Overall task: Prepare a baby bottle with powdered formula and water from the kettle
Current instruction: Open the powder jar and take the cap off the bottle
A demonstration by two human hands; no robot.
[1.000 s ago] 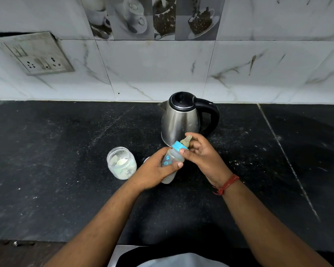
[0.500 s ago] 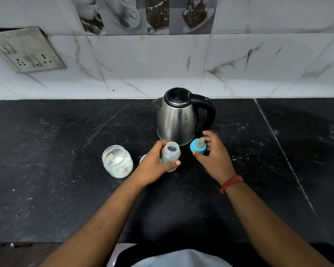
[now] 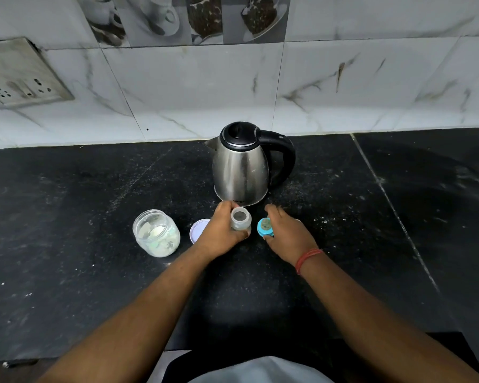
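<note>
Since a second ago: teat cap unscrewed from our bottle and carried down to the counter on its right; bottle brought from a tilt in both hands to upright.

Item 1. Left hand point(image 3: 222, 234), fingers and thumb curled round the baby bottle point(image 3: 241, 223). Bottle upright on the counter point(image 3: 67, 244), directly before the kettle, mouth open to the camera. We judge it is held to steady it for filling. Contents: the interior looks empty, though the view down the neck is small and dim.

Item 2. Right hand point(image 3: 285, 234), just right of the held bottle, thumb and fingers pinching the blue teat cap point(image 3: 265, 227). Cap sits teat-up, at or on the counter; we cannot tell whether it has been let go. We judge it is being parked close for refitting.

Item 3. White jar lid point(image 3: 198, 229), flat on the counter, partly under our left hand on its far side from the bottle.

Item 4. Formula jar point(image 3: 156, 236), beyond the lid, further left of the grip, uncapped. Contents: pale powder, with a pale shape that may be a scoop.

Item 5. Steel kettle point(image 3: 241, 167), behind the bottle, lid closed, handle to the right, spout to the left. Water level not visible.

Step in hand, by our judgement: bottle opened; powder and water not yet added.
</note>
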